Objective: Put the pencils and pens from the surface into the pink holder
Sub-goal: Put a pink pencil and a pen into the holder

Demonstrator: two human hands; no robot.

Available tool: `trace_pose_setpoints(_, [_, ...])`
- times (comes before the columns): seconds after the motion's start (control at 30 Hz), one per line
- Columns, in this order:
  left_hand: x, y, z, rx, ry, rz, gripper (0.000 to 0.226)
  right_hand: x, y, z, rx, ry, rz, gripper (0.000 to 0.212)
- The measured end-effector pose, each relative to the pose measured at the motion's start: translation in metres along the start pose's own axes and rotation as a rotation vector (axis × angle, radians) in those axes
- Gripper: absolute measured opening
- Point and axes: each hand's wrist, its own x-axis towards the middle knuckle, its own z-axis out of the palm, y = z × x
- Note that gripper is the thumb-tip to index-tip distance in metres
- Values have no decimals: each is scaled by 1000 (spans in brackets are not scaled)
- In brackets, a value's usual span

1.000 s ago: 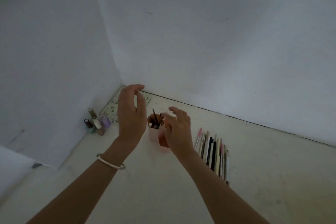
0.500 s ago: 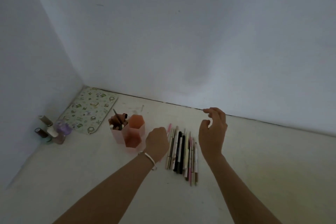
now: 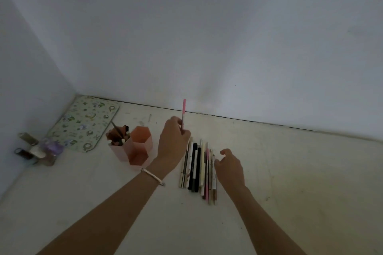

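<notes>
I'm pinching a pink pen (image 3: pixel 183 114) upright in my left hand (image 3: pixel 173 143); the holder (image 3: pixel 141 147) is sitting just left. Right hand (image 3: pixel 229 166) is hovering open beside the row (image 3: pixel 199 168).

The left hand (image 3: pixel 173 143) is seen from the back, so its fingertips and its grip on the pink pencil (image 3: pixel 183 113) are hidden; the pencil's lower end is lost behind the hand. That hand also covers the far ends of the leftmost pens in the row of pens and pencils (image 3: pixel 196 168). The right hand (image 3: pixel 230 166) hides its own fingertips, and whether they touch the row cannot be told. Both forearms are cut off by the bottom edge. What fills the rear cell of the pink holder (image 3: pixel 132 147) is too dark to name. The small bottles (image 3: pixel 37 150) by the left wall are blurred, their labels unreadable.
</notes>
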Motion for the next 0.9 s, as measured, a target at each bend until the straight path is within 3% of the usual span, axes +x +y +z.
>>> trace_pose_setpoints(0.13, [-2, 25, -25, -195, 69, 92, 16, -4, 4, 17, -86, -24, 16, 19])
trace_pose_setpoints(0.27, [-8, 34, -45, -232, 92, 133, 12, -2, 4, 26, -112, -18, 1, 17])
trace_pose_setpoints(0.4, [-13, 38, -68, -288, 153, 182, 6, 4, -4, 15, -80, 14, 37, 36])
trace_pose_setpoints(0.5, [-8, 24, -105, -289, 313, 225, 4, 7, -28, -9, 91, 152, -72, 56])
trace_pose_setpoints(0.67, [6, -32, -169, -112, 567, 128, 9, 10, -101, -39, 520, 346, -264, 56])
trace_pose_setpoints(0.77, [7, -60, -167, -63, 506, 7, 10, 0, -142, -37, 699, 377, -374, 54])
trace_pose_setpoints(0.83, [7, -75, -158, 44, 406, -63, 5, -10, -163, -32, 756, 359, -446, 53])
trace_pose_setpoints(0.9, [8, -85, -152, 149, 284, -135, 15, -20, -181, -23, 785, 341, -498, 50])
